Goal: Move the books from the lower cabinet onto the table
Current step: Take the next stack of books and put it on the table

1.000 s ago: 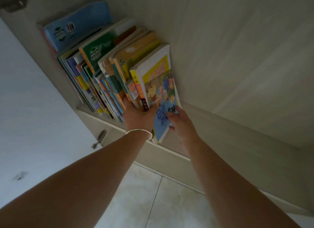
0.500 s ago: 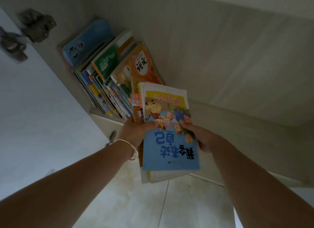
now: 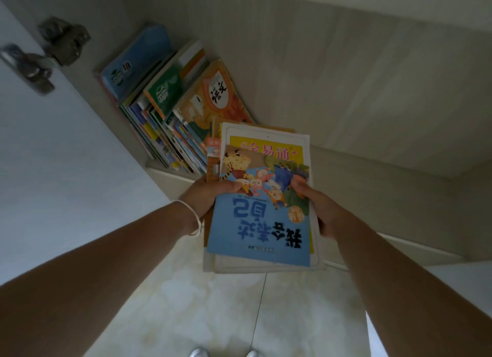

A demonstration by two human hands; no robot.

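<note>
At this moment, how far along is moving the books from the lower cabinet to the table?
Early stage. Nothing shows as delivered: no table is in view. In hand: a small stack of books, blue cover on top, gripped by the left hand and right hand above the floor tiles, clear of the cabinet. Left: a leaning row of books remains on the shelf.

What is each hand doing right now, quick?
Left hand: closed on the left edge of the stack of books.
Right hand: closed on the right edge of the same stack.
</note>
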